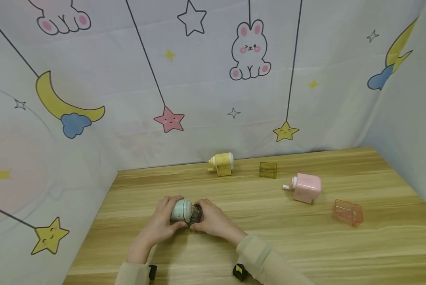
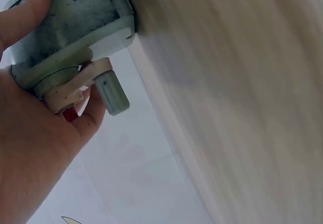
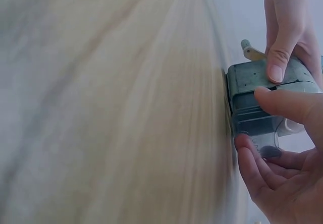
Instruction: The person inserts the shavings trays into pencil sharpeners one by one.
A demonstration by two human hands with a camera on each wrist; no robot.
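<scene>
A pale green crank pencil sharpener [image 1: 178, 211] sits low over the table at the left of centre. My left hand [image 1: 164, 219] grips its body, with fingers over the top and thumb on the near side. In the left wrist view, the crank handle [image 2: 112, 93] sticks out past the palm. My right hand [image 1: 213, 219] pinches a dark see-through shavings drawer [image 1: 196, 213] at the sharpener's right end. The right wrist view shows the drawer [image 3: 260, 125] against the green body, thumb on one side and fingers on the other. Whether it is fully seated, I cannot tell.
On the wooden table [image 1: 270, 245], a yellow sharpener [image 1: 222, 163] stands at the back beside a yellowish see-through drawer [image 1: 268, 170]. To the right are a pink sharpener [image 1: 306, 187] and a pinkish-orange see-through drawer [image 1: 348, 212]. Printed cloth walls [image 1: 205, 79] enclose the back and sides.
</scene>
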